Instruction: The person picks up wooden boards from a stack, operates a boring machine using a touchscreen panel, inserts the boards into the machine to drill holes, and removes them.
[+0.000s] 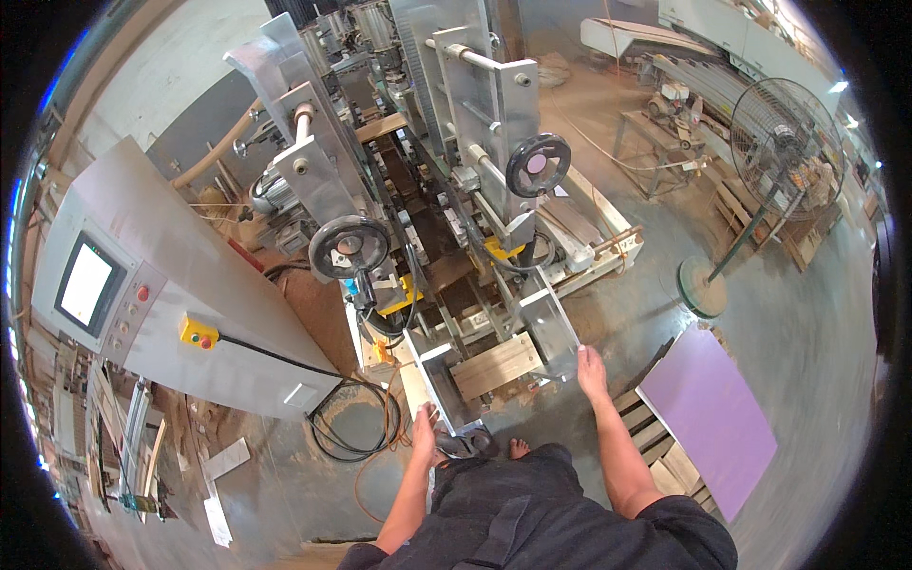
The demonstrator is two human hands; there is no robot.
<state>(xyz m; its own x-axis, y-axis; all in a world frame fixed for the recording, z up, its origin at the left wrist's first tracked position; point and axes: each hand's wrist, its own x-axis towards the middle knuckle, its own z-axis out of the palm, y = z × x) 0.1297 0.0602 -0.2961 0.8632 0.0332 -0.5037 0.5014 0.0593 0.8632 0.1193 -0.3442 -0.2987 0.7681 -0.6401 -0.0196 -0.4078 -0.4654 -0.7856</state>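
You stand at the near end of the grey metal woodworking machine (427,142), and everything below is placed from its feed channel (475,366), the open steel trough pointing at you. A short pale wooden plank (496,366) lies flat in that trough, between its two upright steel side guides.

Your left hand (425,425) rests on the near end of the left-hand guide, fingers loosely spread and flat rather than clenched; it touches metal, not the plank. Your right hand (591,369) sits just beside the right-hand guide, fingers extended and together, closing on nothing. Whether its fingertips touch the guide, you cannot tell from this angle. Neither hand holds the plank.

Up the channel from the plank, two black round handwheels (349,247) stand on either side of the machine's track. Left of the trough, a slanted grey control cabinet with a lit screen (87,283) carries a yellow box with a red button (199,332). Right of the trough, a lilac flat board (708,418) lies on wooden slats, and beyond it stands a round wire-caged pedestal fan (784,142).
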